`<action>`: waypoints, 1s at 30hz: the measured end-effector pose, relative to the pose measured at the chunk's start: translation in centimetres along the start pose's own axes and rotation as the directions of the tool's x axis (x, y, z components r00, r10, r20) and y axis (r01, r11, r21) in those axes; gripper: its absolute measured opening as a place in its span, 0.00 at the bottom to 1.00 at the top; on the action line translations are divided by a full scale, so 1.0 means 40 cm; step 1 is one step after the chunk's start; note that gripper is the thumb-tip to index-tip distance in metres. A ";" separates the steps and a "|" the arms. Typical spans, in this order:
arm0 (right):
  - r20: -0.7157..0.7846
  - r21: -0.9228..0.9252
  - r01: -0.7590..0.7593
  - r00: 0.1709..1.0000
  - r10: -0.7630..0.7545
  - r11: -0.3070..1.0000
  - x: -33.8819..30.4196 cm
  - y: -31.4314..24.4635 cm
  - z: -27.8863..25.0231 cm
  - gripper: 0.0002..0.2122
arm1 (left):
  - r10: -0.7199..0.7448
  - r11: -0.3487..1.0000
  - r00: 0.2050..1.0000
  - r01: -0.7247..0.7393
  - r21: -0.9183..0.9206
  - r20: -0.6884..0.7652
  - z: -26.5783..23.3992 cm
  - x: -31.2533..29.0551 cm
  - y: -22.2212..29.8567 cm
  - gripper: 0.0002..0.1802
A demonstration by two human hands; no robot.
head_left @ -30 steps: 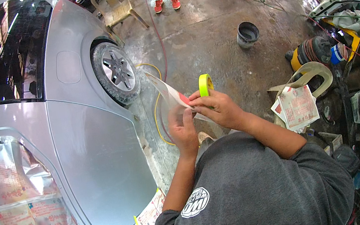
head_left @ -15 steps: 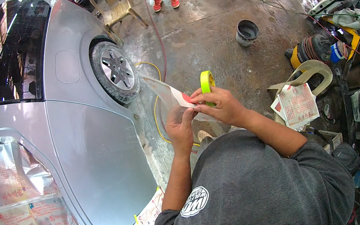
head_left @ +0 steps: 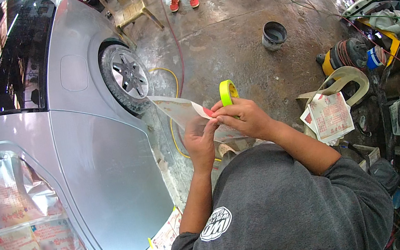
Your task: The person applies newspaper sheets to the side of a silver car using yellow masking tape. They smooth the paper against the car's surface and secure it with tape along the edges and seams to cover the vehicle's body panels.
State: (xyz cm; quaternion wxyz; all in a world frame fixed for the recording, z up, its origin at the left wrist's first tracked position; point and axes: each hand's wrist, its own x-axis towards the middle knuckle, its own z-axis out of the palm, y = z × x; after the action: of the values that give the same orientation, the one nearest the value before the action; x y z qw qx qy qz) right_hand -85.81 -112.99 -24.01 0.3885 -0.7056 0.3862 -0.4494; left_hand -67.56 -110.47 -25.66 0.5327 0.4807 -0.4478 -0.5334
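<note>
Both hands are together in front of my body, pinching the upper edge of a thin, whitish paper sheet (head_left: 175,109) with a red patch by the fingertips. My left hand (head_left: 199,139) is closed on the sheet, its thumb pointing up toward the other hand. My right hand (head_left: 247,118) pinches the same spot with thumb and finger, and a yellow-green roll of masking tape (head_left: 226,92) stands upright held at its fingers. One pointed corner of the sheet sticks out toward the car wheel (head_left: 129,76); its lower part is hidden behind my hands.
A silver car (head_left: 106,176) fills the left side, its opening covered with printed paper (head_left: 28,230). Printed sheets (head_left: 332,117) lie on a plastic chair at right. A dark bucket (head_left: 274,36), hoses and a vacuum-like machine (head_left: 348,55) are on the floor. A person in red shoes (head_left: 184,3) stands ahead.
The sheet's free corner has swung left and down, toward the wheel. The tape roll has tipped and moved slightly left. Both hands keep their pinch, almost in place.
</note>
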 end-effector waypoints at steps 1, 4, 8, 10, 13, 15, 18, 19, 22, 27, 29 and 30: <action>-0.011 -0.009 0.013 1.000 -0.013 1.000 0.000 0.000 0.002 0.09 | 0.003 1.000 1.000 -0.003 0.019 -0.008 -0.003 -0.001 -0.006 0.11; -0.010 -0.012 0.011 1.000 -0.011 1.000 -0.002 0.005 0.006 0.09 | 0.011 1.000 1.000 -0.010 0.008 -0.021 0.002 -0.007 0.002 0.10; 0.037 0.009 0.011 0.999 -0.011 1.000 -0.009 0.020 0.005 0.09 | -0.035 0.975 0.999 0.029 -0.222 -0.023 -0.003 -0.015 -0.002 0.20; 0.068 0.006 0.012 0.998 -0.012 1.000 -0.016 0.019 0.001 0.08 | -0.090 0.954 0.996 0.082 -0.289 -0.014 -0.007 -0.017 0.001 0.23; 0.118 0.021 0.010 0.993 -0.012 1.000 -0.022 0.013 -0.003 0.08 | -0.180 0.921 0.983 0.176 -0.348 0.021 -0.016 -0.016 0.020 0.24; 0.136 0.017 0.012 0.991 -0.015 1.000 -0.025 0.009 -0.004 0.09 | -0.222 0.906 0.974 0.221 -0.360 0.038 -0.022 -0.012 0.021 0.23; 0.146 0.015 0.015 0.989 -0.017 1.000 -0.024 0.009 -0.004 0.10 | -0.251 0.901 0.968 0.245 -0.357 0.032 -0.027 -0.011 0.014 0.21; 0.148 0.029 0.007 0.989 -0.011 1.000 -0.024 0.010 -0.003 0.10 | -0.255 0.901 0.966 0.250 -0.355 0.033 -0.027 -0.011 0.015 0.21; 0.154 0.039 -0.005 0.988 -0.001 0.999 -0.027 0.012 -0.002 0.11 | -0.262 0.891 0.964 0.256 -0.374 0.035 -0.026 -0.014 0.018 0.21; 0.159 0.025 -0.010 0.987 0.006 1.000 -0.033 0.020 -0.003 0.13 | -0.279 0.877 0.960 0.267 -0.399 0.030 -0.024 -0.015 0.011 0.21; 0.156 -0.001 0.012 0.988 -0.011 1.000 -0.033 0.022 -0.003 0.14 | -0.286 0.876 0.958 0.274 -0.396 0.029 -0.024 -0.015 0.009 0.21; 0.153 -0.004 0.015 0.988 -0.014 1.000 -0.033 0.022 -0.003 0.14 | -0.286 0.875 0.958 0.274 -0.400 0.032 -0.025 -0.015 0.007 0.21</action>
State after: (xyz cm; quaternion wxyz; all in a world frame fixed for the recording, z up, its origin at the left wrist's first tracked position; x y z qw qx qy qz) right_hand -86.49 -112.19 -25.20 0.4119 -0.7420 0.3513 -0.3956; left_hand -66.56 -109.83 -25.51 0.5430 0.4285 -0.2476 -0.6784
